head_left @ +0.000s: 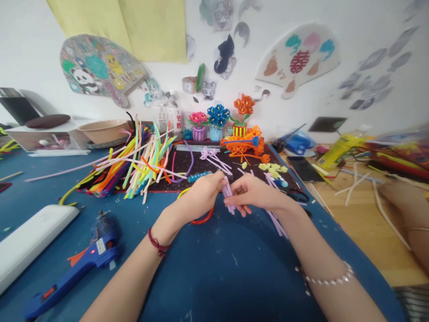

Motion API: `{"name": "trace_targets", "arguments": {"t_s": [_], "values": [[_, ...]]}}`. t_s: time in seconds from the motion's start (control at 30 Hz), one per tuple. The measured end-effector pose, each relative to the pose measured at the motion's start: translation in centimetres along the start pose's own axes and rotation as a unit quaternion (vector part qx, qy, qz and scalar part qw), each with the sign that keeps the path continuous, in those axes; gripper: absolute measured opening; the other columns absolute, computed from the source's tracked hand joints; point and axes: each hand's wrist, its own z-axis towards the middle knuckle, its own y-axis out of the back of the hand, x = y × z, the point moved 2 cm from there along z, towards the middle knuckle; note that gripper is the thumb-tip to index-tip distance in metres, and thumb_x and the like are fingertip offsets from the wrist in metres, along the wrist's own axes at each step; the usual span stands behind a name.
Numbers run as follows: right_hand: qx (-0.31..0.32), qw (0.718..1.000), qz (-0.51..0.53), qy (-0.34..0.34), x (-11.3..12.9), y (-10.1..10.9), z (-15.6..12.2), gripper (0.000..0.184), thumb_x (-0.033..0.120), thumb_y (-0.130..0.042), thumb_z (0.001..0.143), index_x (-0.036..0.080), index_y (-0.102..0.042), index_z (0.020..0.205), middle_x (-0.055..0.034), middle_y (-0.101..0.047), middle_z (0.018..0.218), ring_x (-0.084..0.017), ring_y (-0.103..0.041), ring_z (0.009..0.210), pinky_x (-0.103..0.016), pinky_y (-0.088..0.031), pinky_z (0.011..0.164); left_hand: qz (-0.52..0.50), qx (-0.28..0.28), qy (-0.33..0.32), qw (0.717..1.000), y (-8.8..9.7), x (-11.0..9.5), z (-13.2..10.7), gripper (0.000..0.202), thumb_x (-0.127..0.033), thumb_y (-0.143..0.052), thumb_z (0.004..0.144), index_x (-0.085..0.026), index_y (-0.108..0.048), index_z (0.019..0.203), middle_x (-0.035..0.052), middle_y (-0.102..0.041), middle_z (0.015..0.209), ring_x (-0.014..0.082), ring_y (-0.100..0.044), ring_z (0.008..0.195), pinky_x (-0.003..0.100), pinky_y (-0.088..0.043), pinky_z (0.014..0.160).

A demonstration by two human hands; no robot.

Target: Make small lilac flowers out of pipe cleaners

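My left hand [205, 193] is closed, pinching the top of a short bundle of lilac pipe cleaners [229, 197] above the blue mat. From the other side my right hand [250, 192] has its thumb and index finger against the same bundle; its other fingers are curled below. Beyond the hands lie lilac pipe-cleaner flowers [211, 155] on thin stems. More lilac pipe cleaners [277, 225] lie under my right forearm. Near my left hand are a red-and-yellow curved piece [203, 220], partly hidden, and a blue patterned tube [198, 176].
A big pile of coloured pipe cleaners [147, 161] lies left of centre. Nearer stand a blue glue gun [90, 259] and a white case [36, 239]. Potted pipe-cleaner flowers [218, 118] line the back. Scissors [298, 195], a phone [306, 169] and another person's arm [410, 205] are on the right.
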Motion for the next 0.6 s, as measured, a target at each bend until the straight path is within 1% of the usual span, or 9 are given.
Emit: {"name": "trace_targets", "arguments": {"t_s": [0.17,0.23,0.27,0.3,0.37,0.43,0.5,0.57,0.6], "values": [[0.000,1.000,-0.010,0.001,0.1,0.0,0.0,0.036,0.045,-0.074,0.076,0.013,-0.063,0.062,-0.0002,-0.062,0.046,-0.009,-0.056,0.038,-0.018,-0.042,0.039,0.012,-0.007,-0.010,1.000,-0.3,0.2,0.1,0.027,-0.024,-0.032,0.099,-0.020,-0.039,0.074,-0.0021,-0.046,0.066,0.0126,-0.040,0.057,0.027,-0.033,0.058],[-0.010,1.000,-0.023,0.003,0.2,0.5,-0.5,0.035,0.044,-0.074,0.076,0.013,-0.064,0.064,-0.0003,-0.062,0.047,-0.009,-0.056,0.039,-0.019,-0.042,0.039,0.001,-0.014,-0.007,1.000,-0.3,0.1,0.1,0.026,-0.029,-0.032,0.101,-0.019,-0.047,0.082,-0.0001,-0.052,0.070,0.0141,-0.046,0.062,0.028,-0.038,0.062],[-0.027,0.999,-0.031,0.006,0.3,1.1,-0.9,0.035,0.044,-0.075,0.075,0.013,-0.065,0.064,-0.0003,-0.062,0.047,-0.009,-0.056,0.038,-0.019,-0.042,0.039,-0.005,-0.022,-0.002,1.000,-0.4,0.1,0.1,0.026,-0.032,-0.032,0.101,-0.017,-0.050,0.090,0.0013,-0.055,0.074,0.0154,-0.050,0.067,0.029,-0.041,0.065],[-0.051,0.998,-0.038,0.010,0.4,1.8,-1.4,0.034,0.044,-0.075,0.075,0.013,-0.065,0.065,-0.0002,-0.062,0.047,-0.009,-0.055,0.038,-0.019,-0.042,0.039,-0.009,-0.030,0.004,1.000,-0.4,0.0,0.1,0.027,-0.034,-0.031,0.101,-0.016,-0.052,0.100,0.0029,-0.058,0.079,0.0169,-0.054,0.072,0.030,-0.043,0.068],[-0.144,0.988,-0.035,0.030,0.4,3.6,-2.3,0.035,0.044,-0.075,0.075,0.013,-0.065,0.063,-0.0005,-0.061,0.047,-0.009,-0.054,0.039,-0.019,-0.040,0.039,0.004,-0.046,0.011,0.999,-0.8,-0.2,0.1,0.032,-0.036,-0.032,0.101,-0.015,-0.050,0.118,0.0065,-0.063,0.091,0.0196,-0.058,0.084,0.034,-0.047,0.077],[-0.265,0.963,-0.004,0.057,0.1,5.5,-3.2,0.034,0.044,-0.075,0.074,0.013,-0.065,0.063,-0.0007,-0.061,0.047,-0.008,-0.050,0.038,-0.020,-0.038,0.038,0.048,-0.033,-0.001,0.998,-1.6,-0.7,0.2,0.031,-0.033,-0.035,0.101,-0.016,-0.052,0.121,0.0093,-0.064,0.103,0.0213,-0.058,0.095,0.037,-0.047,0.085],[-0.353,0.933,0.029,0.066,-0.4,6.9,-3.5,0.033,0.044,-0.077,0.071,0.014,-0.065,0.062,-0.0005,-0.060,0.046,-0.008,-0.048,0.038,-0.021,-0.038,0.038,0.122,0.014,-0.050,0.991,-2.8,-1.6,0.3,0.027,-0.025,-0.040,0.099,-0.015,-0.055,0.119,0.0096,-0.064,0.107,0.0227,-0.056,0.101,0.039,-0.045,0.091],[-0.392,0.916,0.060,0.065,-1.1,7.5,-3.4,0.034,0.044,-0.079,0.068,0.015,-0.064,0.059,-0.0008,-0.059,0.046,-0.008,-0.049,0.039,-0.022,-0.037,0.038,0.180,0.063,-0.108,0.976,-4.4,-2.6,0.5,0.030,-0.015,-0.040,0.097,-0.017,-0.054,0.124,0.0084,-0.063,0.113,0.0216,-0.055,0.099,0.038,-0.044,0.087],[-0.395,0.913,0.073,0.066,-1.3,7.5,-3.2,0.034,0.044,-0.080,0.067,0.015,-0.063,0.058,-0.0008,-0.058,0.047,-0.009,-0.049,0.040,-0.022,-0.037,0.039,0.200,0.069,-0.132,0.968,-5.1,-3.2,0.6,0.035,-0.011,-0.041,0.095,-0.019,-0.052,0.128,0.0076,-0.062,0.118,0.0212,-0.054,0.100,0.037,-0.043,0.086]]}}
